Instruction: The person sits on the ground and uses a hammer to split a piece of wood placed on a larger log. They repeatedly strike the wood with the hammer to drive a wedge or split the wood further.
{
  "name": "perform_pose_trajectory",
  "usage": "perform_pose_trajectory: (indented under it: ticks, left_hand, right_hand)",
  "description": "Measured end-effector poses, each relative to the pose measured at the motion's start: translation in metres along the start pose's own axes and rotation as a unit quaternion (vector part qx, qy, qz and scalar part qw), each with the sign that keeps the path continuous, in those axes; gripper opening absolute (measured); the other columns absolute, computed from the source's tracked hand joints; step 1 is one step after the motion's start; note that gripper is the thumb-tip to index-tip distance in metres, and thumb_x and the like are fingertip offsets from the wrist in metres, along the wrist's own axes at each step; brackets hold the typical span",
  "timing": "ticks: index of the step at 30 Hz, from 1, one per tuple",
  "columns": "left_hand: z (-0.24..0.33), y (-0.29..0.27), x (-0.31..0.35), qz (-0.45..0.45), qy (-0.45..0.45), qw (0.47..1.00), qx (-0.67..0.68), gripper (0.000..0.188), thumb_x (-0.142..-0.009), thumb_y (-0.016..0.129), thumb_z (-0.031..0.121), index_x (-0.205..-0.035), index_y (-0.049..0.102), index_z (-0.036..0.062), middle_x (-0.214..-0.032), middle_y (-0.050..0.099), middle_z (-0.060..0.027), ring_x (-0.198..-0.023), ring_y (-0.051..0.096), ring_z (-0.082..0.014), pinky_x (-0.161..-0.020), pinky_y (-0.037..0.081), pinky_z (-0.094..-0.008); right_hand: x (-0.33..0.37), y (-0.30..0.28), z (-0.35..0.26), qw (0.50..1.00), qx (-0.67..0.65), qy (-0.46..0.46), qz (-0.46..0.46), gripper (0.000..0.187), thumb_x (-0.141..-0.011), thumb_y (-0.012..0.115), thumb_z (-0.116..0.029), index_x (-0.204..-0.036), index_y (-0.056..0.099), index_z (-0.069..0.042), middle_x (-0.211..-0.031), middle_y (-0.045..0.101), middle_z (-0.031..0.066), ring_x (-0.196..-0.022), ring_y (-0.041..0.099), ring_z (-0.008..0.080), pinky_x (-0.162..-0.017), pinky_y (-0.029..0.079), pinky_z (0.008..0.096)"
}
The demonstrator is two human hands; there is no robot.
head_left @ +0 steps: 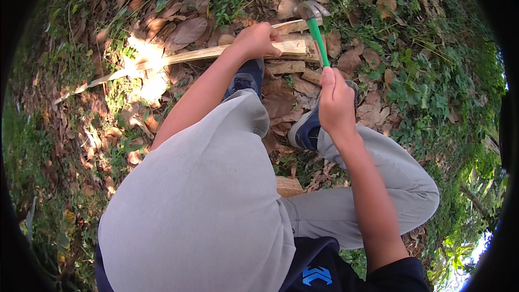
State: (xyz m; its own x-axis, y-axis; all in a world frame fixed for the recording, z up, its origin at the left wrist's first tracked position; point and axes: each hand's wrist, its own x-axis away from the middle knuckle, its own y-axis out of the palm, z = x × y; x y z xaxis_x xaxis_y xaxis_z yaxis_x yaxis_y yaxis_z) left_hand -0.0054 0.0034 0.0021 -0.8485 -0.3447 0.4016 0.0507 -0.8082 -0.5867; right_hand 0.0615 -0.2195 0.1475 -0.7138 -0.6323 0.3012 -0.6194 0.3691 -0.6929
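Note:
My right hand (337, 103) is closed round the lower end of a claw hammer's green handle (319, 42). The hammer's metal head (312, 10) is raised at the far side, above the end of some wood. With my left hand (257, 42) I grip a long, thin wooden strip (189, 55) near its right end. That strip runs out far to the left over the leaves. Under and behind its right end lie a wider wood piece (312, 47) and another pale strip (292, 26). Whether a nail is there cannot be made out.
Short wood offcuts (285, 67) lie just below the strip, and a wood block (289, 186) rests between my legs. My blue shoes (307, 130) stand close to the wood. Dry brown leaves (189, 31) and green plants (416, 70) cover the ground around.

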Motion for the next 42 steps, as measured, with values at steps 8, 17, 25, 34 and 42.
perform_pose_trajectory:
  ticks: [8, 17, 25, 34, 42]
  left_hand:
    - [-0.007, -0.002, 0.001, -0.007, 0.012, 1.000, 0.009, 0.046, -0.067, 0.088, 0.028, -0.109, 0.079, 0.0126, -0.108, 0.077, -0.0115, -0.101, 0.073, -0.0293, -0.090, 0.056, -0.0399]
    - [-0.008, 0.003, -0.004, -0.004, 0.007, 1.000, 0.004, 0.047, -0.069, 0.090, 0.028, -0.112, 0.079, 0.0139, -0.111, 0.077, -0.0110, -0.104, 0.072, -0.0288, -0.092, 0.056, -0.0399]
    - [-0.006, -0.002, 0.001, -0.015, -0.015, 1.000, 0.014, 0.047, -0.070, 0.090, 0.027, -0.113, 0.079, 0.0146, -0.113, 0.077, -0.0115, -0.106, 0.072, -0.0294, -0.093, 0.055, -0.0406]
    - [-0.003, 0.001, -0.003, -0.018, -0.003, 1.000, 0.015, 0.048, -0.069, 0.091, 0.028, -0.113, 0.078, 0.0124, -0.113, 0.077, -0.0096, -0.107, 0.072, -0.0287, -0.093, 0.055, -0.0400]
    - [-0.002, -0.004, 0.001, -0.019, -0.003, 1.000, 0.012, 0.048, -0.068, 0.090, 0.028, -0.112, 0.077, 0.0115, -0.114, 0.076, -0.0084, -0.109, 0.071, -0.0281, -0.094, 0.054, -0.0400]
  right_hand:
    - [0.000, -0.015, -0.025, 0.995, 0.038, 0.057, -0.074, 0.049, -0.111, 0.043, -0.038, -0.094, 0.063, 0.004, -0.075, 0.065, 0.0252, -0.071, 0.061, 0.0481, -0.065, 0.046, 0.0496]
    - [0.002, 0.017, 0.031, 0.996, 0.066, 0.051, -0.026, 0.047, -0.112, 0.039, -0.039, -0.099, 0.058, 0.002, -0.074, 0.062, 0.0266, -0.072, 0.062, 0.0474, -0.066, 0.045, 0.0511]
    - [0.003, -0.004, -0.019, 1.000, -0.002, 0.024, -0.011, 0.049, -0.112, 0.043, -0.038, -0.091, 0.062, 0.003, -0.070, 0.061, 0.0232, -0.064, 0.061, 0.0415, -0.062, 0.045, 0.0492]
    - [0.004, 0.022, 0.050, 0.993, 0.098, 0.062, -0.015, 0.046, -0.111, 0.041, -0.039, -0.098, 0.061, 0.000, -0.080, 0.066, 0.0280, -0.077, 0.063, 0.0510, -0.065, 0.045, 0.0549]
    - [-0.010, -0.017, -0.018, 0.999, 0.021, -0.022, 0.011, 0.044, -0.111, 0.044, -0.038, -0.097, 0.063, 0.000, -0.071, 0.064, 0.0237, -0.069, 0.063, 0.0482, -0.061, 0.045, 0.0519]
